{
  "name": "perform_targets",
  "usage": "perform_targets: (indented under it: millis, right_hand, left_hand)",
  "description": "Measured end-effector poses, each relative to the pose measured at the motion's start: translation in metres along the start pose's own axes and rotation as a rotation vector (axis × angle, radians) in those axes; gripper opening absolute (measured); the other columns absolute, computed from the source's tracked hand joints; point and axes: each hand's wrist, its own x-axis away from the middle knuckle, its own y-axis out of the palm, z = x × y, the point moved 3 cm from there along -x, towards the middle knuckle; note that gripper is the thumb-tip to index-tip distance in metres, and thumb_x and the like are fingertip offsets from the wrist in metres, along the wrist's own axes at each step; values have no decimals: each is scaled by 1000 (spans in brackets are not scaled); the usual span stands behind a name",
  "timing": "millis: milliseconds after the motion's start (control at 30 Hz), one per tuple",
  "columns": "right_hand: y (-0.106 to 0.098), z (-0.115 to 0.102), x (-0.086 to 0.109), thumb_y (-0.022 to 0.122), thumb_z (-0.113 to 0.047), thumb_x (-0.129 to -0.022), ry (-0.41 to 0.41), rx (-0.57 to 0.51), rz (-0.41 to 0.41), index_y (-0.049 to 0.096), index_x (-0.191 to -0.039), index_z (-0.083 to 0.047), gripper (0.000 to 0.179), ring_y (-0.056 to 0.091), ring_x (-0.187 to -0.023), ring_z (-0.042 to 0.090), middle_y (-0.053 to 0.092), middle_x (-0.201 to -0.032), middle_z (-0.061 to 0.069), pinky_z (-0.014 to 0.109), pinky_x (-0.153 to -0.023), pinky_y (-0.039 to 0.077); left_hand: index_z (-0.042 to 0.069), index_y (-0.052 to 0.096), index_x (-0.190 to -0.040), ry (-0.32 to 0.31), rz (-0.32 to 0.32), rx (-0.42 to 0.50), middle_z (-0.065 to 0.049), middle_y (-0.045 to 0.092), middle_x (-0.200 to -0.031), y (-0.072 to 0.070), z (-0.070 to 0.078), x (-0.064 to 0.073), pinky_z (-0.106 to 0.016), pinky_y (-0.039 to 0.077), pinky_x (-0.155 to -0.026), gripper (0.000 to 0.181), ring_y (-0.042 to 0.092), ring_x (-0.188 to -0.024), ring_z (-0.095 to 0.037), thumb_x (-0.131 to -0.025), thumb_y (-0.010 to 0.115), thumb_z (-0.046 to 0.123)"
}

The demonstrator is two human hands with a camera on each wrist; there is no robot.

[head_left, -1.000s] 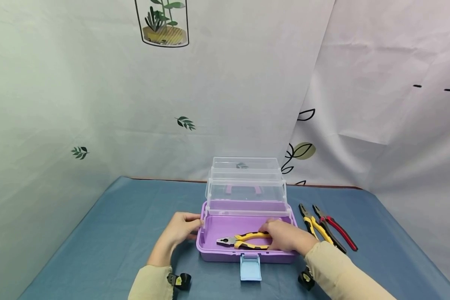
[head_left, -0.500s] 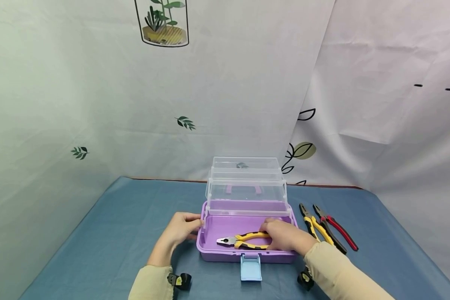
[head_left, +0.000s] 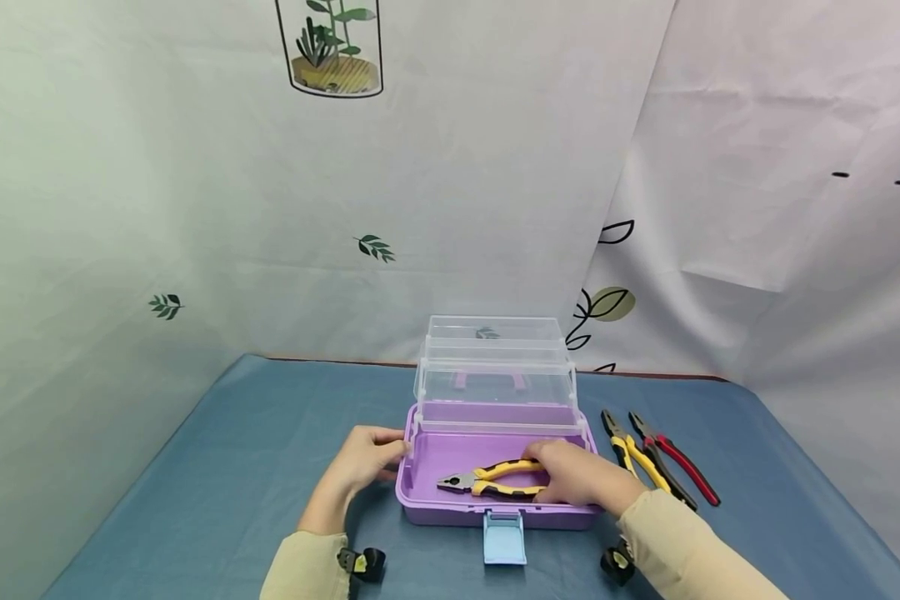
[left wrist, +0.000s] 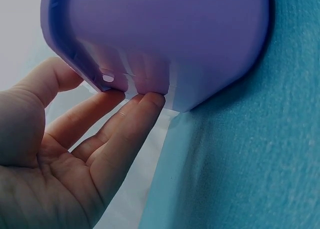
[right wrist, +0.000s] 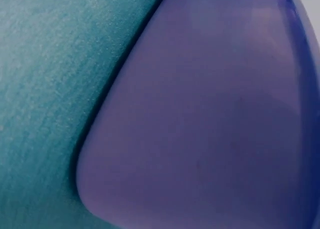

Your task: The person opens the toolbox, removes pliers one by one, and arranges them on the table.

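I count three pliers (head_left: 495, 480) (rubbery grips): my right hand (head_left: 573, 472) grasps one inside the smooth purple box (head_left: 412, 492), left hand (head_left: 360, 462) flat against it.

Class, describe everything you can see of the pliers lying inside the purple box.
The pliers have yellow-and-black handles and grey metal jaws that look closed. They lie flat on the floor of the purple toolbox, jaws pointing left, handles right. The right hand covers the handle ends, fingers curled over them.

No readable text, label, brand or number anywhere; white backdrop cloth (head_left: 195, 208) shows only printed plant drawings.
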Motion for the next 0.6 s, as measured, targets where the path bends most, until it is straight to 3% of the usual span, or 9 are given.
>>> perform_targets:
  millis: [167,600]
  right_hand:
    - [-6,1,4,76,-25,-76,-5,-13,-1,60,-122,-8,51,56,-98,15,63,-115,2,42,-90,50]
    - [-16,1,14,72,-25,-78,-26,-158,18,56,-123,-6,51,55,-86,16,61,-102,2,35,-75,51]
  left_hand:
    - [-5,67,-110,-2,3,-3,-19,69,-103,1,0,-1,-37,60,-64,33,68,-81,-20,-81,68,11]
    - [-5,67,-110,0,1,-5,-20,69,-103,0,0,-1,-37,60,-64,33,69,-81,-20,-81,67,11]
